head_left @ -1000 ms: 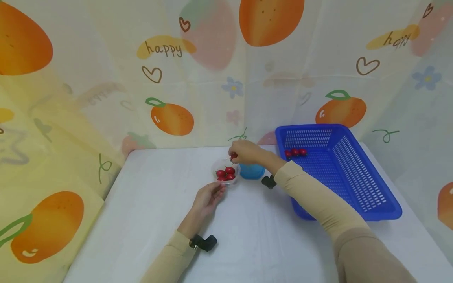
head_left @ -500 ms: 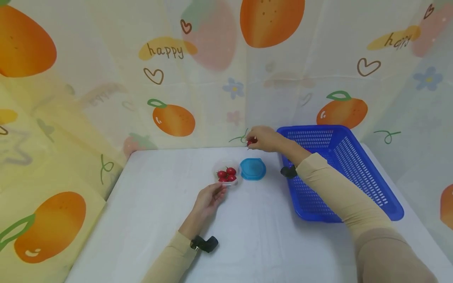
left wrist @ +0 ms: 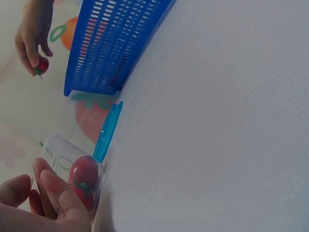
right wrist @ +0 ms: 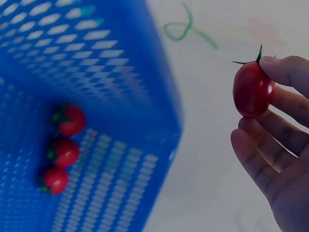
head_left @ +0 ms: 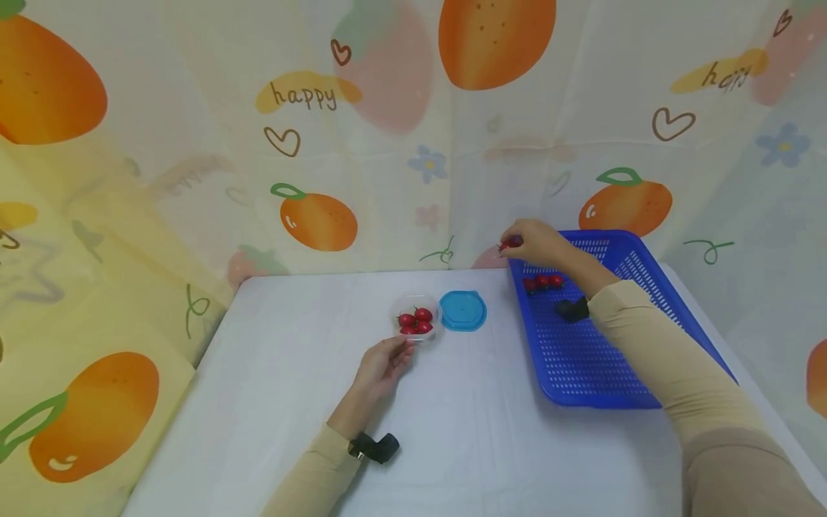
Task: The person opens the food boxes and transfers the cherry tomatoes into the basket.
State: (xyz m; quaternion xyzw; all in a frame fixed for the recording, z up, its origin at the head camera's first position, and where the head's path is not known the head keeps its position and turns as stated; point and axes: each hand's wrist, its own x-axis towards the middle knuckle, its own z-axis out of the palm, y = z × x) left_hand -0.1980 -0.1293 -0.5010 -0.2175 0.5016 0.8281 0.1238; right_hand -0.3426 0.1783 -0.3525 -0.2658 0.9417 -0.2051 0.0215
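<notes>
My right hand (head_left: 541,243) pinches a red cherry tomato (right wrist: 253,91) between thumb and fingers, its green stem still on. It is held up at the back left corner of the blue basket (head_left: 581,391), above the rim. Inside that corner, three more cherry tomatoes (right wrist: 65,151) lie in a row. My left hand (head_left: 381,362) holds the near edge of a small clear plastic container (left wrist: 60,145) standing on the table. Several cherry tomatoes (head_left: 423,314) sit in this container, partly behind my fingers in the left wrist view.
A blue lid (head_left: 463,311) lies flat on the white-covered table (head_left: 291,402), just right of the clear container. Behind the table hangs a fruit-print cloth (head_left: 388,172). The basket takes up the right side, its far end close to the cloth.
My right hand has lifted the cherry tomato away from the clear container and carried it right, past the lid, to the basket's corner. My left hand has stayed at the container.
</notes>
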